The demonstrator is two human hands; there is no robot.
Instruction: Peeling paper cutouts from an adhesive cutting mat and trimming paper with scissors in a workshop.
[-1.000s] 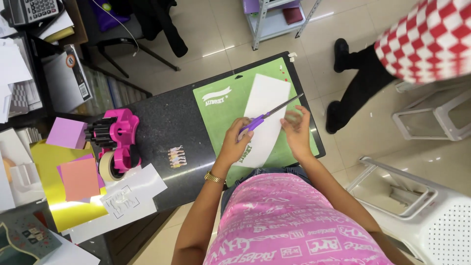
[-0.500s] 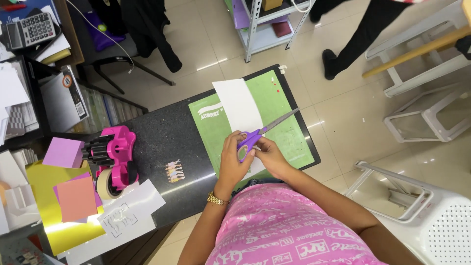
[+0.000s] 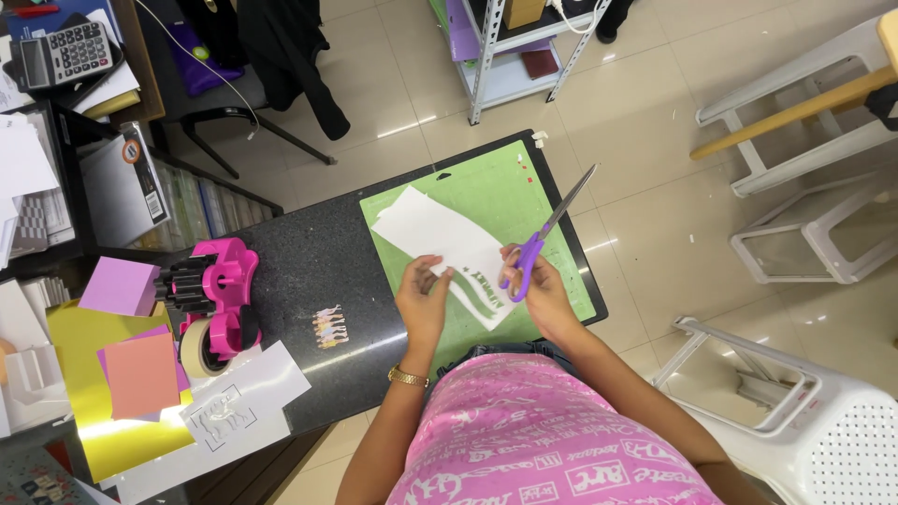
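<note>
A white paper sheet [image 3: 440,238] lies on a green cutting mat [image 3: 505,196] on the dark table. My left hand [image 3: 423,297] pinches the sheet's near edge between thumb and fingers. My right hand [image 3: 535,281] grips purple-handled scissors [image 3: 547,234], whose closed blades point up and to the right, away from the sheet. The scissors' handle sits next to the paper's right edge. A gold bracelet circles my left wrist.
A pink tape dispenser [image 3: 220,290] with a tape roll stands left of the mat. Coloured paper pads [image 3: 122,285], a gold sheet [image 3: 112,425] and white cut-out paper [image 3: 224,411] lie at far left. Small paper figures [image 3: 327,327] rest mid-table. White plastic chairs [image 3: 804,411] stand right.
The scissors have come off the sheet and swung right. The white sheet has turned to lie slanted on the mat, and my left hand has shifted to its near edge.
</note>
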